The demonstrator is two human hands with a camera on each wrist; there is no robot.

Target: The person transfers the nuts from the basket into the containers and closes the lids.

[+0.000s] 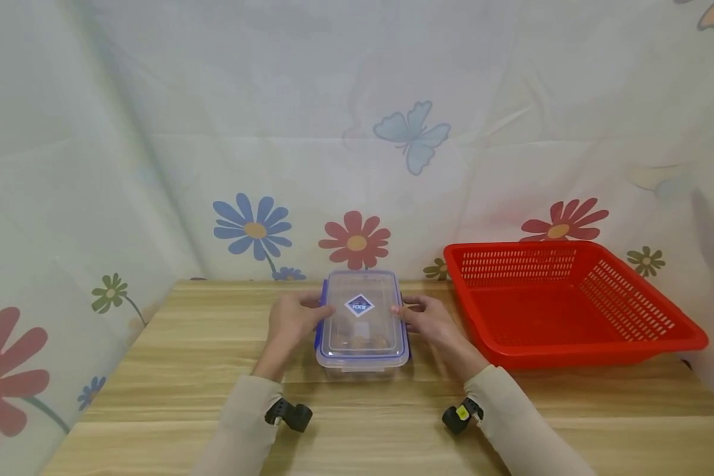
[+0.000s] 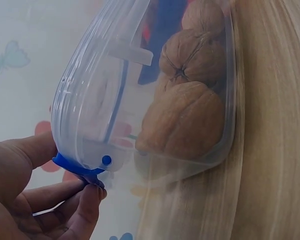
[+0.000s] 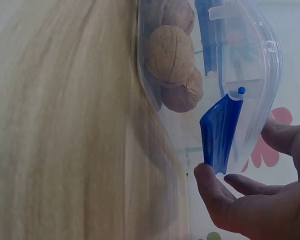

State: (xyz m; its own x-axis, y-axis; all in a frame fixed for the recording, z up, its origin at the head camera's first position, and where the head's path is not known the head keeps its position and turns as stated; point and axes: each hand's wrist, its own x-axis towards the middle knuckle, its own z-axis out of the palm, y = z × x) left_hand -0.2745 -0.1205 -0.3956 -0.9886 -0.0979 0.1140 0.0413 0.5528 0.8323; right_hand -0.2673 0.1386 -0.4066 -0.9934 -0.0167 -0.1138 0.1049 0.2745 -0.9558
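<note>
Hands flank a clear plastic box (image 1: 361,324) that sits on the wooden desk (image 1: 172,357), one at each long side. On the left side, the left hand (image 1: 290,320) has its grip closed narrowly on the blue clip (image 2: 80,169) at that edge of the lid (image 1: 363,311): the left wrist view shows the thumb (image 2: 27,150) on top of the clip and a fingertip (image 2: 92,197) curled under its lower edge, pinching it. Between the two grips lies the box itself, its lid on and carrying a diamond-shaped blue label (image 1: 359,305); through the transparent wall, several walnuts (image 2: 187,120) rest on the box floor, close inside the wall nearest each grip. On the right side, the right hand (image 1: 431,321) meets the second blue clip (image 3: 220,132), which hangs tilted outward from its hinge on the lid rim; a fingertip (image 3: 207,177) touches the clip's free lower end and the thumb (image 3: 285,137) lies against the lid edge just above, so this grip is loosely curled about the clip rather than clamped tight. Farther right of that grip, well apart from the box, a red perforated basket (image 1: 648,311) stands on the desk. Behind everything hangs a pale cloth printed with flowers and a butterfly (image 1: 412,135).
</note>
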